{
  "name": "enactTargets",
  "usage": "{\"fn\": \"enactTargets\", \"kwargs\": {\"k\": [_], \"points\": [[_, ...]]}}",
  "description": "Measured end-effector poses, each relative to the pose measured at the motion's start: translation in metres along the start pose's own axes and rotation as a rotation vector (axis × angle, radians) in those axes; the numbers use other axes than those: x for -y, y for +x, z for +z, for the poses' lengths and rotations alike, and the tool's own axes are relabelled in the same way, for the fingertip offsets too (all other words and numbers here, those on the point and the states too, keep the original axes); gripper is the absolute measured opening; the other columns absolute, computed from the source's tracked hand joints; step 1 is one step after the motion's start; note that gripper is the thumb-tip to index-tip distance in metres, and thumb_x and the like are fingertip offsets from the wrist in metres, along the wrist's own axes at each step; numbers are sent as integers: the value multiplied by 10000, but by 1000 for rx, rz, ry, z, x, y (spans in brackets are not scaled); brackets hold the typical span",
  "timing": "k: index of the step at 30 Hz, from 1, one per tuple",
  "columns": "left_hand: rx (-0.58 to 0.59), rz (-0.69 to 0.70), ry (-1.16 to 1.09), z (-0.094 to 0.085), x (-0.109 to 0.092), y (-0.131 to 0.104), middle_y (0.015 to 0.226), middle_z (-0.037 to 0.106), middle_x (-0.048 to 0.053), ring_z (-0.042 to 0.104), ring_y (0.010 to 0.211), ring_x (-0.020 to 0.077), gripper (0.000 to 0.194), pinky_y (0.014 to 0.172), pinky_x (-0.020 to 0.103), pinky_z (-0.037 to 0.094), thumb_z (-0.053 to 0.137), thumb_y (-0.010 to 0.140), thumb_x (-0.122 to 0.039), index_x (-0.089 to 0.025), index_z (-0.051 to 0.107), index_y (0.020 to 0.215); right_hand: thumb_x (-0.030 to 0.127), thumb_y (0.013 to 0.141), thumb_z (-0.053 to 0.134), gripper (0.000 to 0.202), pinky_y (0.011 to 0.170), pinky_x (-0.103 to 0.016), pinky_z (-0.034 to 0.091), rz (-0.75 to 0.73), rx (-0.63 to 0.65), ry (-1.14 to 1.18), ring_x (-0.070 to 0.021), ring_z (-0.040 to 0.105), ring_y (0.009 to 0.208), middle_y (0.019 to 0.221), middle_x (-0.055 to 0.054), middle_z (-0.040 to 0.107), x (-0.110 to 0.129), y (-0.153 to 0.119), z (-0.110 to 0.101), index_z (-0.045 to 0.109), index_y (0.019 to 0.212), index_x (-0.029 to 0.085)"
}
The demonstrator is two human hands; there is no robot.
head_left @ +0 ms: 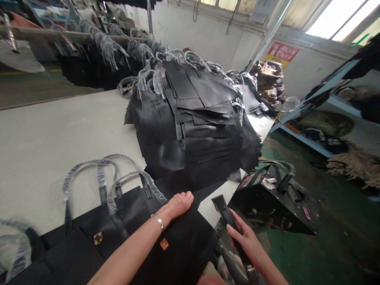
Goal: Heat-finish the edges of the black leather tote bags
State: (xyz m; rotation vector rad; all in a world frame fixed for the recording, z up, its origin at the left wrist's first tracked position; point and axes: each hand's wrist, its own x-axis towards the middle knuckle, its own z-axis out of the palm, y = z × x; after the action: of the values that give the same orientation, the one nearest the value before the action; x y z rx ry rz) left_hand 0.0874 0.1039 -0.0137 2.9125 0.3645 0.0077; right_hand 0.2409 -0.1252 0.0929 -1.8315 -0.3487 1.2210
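My left hand [179, 204], a bracelet at its wrist, rests with curled fingers at the upper edge of a black leather piece [190, 241]. Whether the fingers pinch the edge is hard to see. My right hand [242, 233] is wrapped round a black handheld tool [226, 213] with a flat, wide head, held just off the table's right edge. Below my left forearm lie black bag panels with gold clasps [97, 238] and plastic-wrapped handles [102, 174].
A large heap of black leather bag pieces [208, 91] covers the middle of the pale table [59, 130]. A black box-like machine [267, 198] stands at the right. Shelves [308, 138] hold more material; bags hang on a rail at the back left.
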Motion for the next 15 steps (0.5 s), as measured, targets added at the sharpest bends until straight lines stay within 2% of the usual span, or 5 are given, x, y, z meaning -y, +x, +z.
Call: {"fn": "enactTargets", "kwargs": {"k": [3,6,10,15], "points": [[-32,-176,-56,-3,4,-7,913,581,90,602,781,183,270,686,303,508,351,888,-25,-127,561,1021,511,761,663,873,462,-234,388,-11,64,17,-95,468,494,780,9,592,-2,1,5,271,1450,145],[-41,-194,-143,-9,9,-20,996,579,42,592,901,146,231,795,250,482,369,949,-119,-202,553,1061,491,771,656,822,454,-228,379,-25,130,15,-75,443,480,917,-28,634,-9,5,12,301,1445,181],[-3,-161,-230,-17,13,-26,1053,564,-3,582,923,139,144,727,221,461,460,954,-273,-281,577,1038,487,781,648,768,456,-227,387,-36,152,-29,-89,479,497,1008,-51,665,-16,12,19,346,1435,223],[64,-159,-291,-16,14,-8,975,562,-9,605,820,147,147,648,230,439,489,940,-339,-256,604,900,512,775,641,768,443,-228,408,-35,174,-81,-85,498,469,1038,-62,674,-23,16,25,364,1436,235]]}}
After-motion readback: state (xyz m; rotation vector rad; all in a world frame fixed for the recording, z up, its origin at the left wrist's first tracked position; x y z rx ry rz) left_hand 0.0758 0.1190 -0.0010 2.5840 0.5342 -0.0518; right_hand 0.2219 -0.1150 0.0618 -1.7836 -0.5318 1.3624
